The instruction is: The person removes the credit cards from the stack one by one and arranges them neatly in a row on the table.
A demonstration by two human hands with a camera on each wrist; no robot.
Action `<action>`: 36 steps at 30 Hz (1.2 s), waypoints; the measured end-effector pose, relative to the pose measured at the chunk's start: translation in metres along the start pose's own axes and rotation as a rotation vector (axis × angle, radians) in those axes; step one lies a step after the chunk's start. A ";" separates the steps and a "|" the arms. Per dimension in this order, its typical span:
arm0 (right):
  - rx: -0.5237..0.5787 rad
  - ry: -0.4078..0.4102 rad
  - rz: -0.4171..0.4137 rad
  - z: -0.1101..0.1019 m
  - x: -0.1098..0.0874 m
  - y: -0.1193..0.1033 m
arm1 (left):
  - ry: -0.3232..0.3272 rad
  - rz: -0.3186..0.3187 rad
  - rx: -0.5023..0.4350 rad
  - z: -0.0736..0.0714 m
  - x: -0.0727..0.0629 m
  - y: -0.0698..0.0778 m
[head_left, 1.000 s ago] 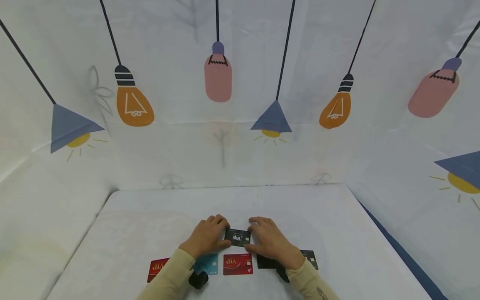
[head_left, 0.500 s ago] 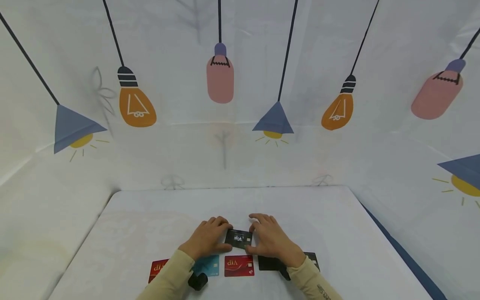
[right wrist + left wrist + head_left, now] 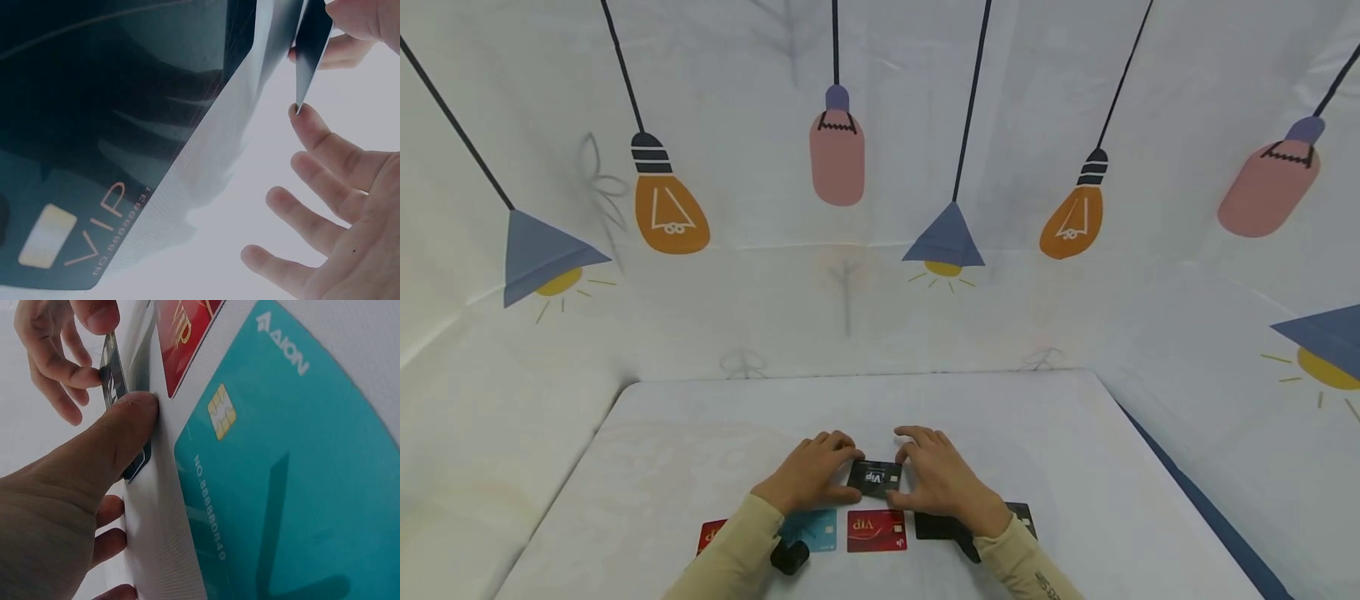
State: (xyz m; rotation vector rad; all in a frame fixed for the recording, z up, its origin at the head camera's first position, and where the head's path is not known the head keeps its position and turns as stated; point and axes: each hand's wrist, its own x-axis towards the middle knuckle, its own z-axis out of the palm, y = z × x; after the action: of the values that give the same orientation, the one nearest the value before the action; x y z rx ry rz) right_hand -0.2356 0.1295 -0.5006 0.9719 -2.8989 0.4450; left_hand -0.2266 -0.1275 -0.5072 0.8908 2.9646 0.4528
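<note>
A black VIP bank card [image 3: 875, 477] is between the two hands in the head view, its lettering upside down. My left hand [image 3: 811, 473] holds its left side, thumb at the near corner and fingers at the far one; the left wrist view shows the thumb [image 3: 134, 412] overlapping the card. My right hand [image 3: 942, 473] pinches the right side between thumb and index fingertip. In the right wrist view this card [image 3: 310, 47] stands edge-on, index fingertip at its corner, the other fingers spread and bent slightly.
Nearer me lies a row of cards: a red one [image 3: 709, 533] partly under the left sleeve, a teal one [image 3: 812, 531], a red VIP one [image 3: 876, 531] and dark ones [image 3: 1021, 515] partly behind the right wrist. The white table [image 3: 700, 433] meets a lamp-patterned cloth wall [image 3: 760, 292].
Both hands stay at the black card, which shifts and turns only slightly. The left forearm moves a little to the left, covering more of the leftmost red card.
</note>
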 end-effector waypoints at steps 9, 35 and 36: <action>0.034 0.006 -0.039 0.001 -0.003 0.000 | 0.081 0.050 -0.002 0.003 -0.004 -0.009; 0.062 0.085 -0.171 0.008 -0.003 -0.022 | 0.160 0.013 0.046 -0.013 -0.047 -0.014; 0.062 0.091 -0.176 0.008 -0.003 -0.025 | 0.173 0.017 0.048 -0.014 -0.050 -0.015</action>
State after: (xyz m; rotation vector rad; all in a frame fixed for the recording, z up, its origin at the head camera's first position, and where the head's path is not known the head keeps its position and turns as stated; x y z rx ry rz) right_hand -0.2186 0.1099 -0.5026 1.1707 -2.7047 0.5532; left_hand -0.1941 -0.1697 -0.5017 0.9278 3.1390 0.4850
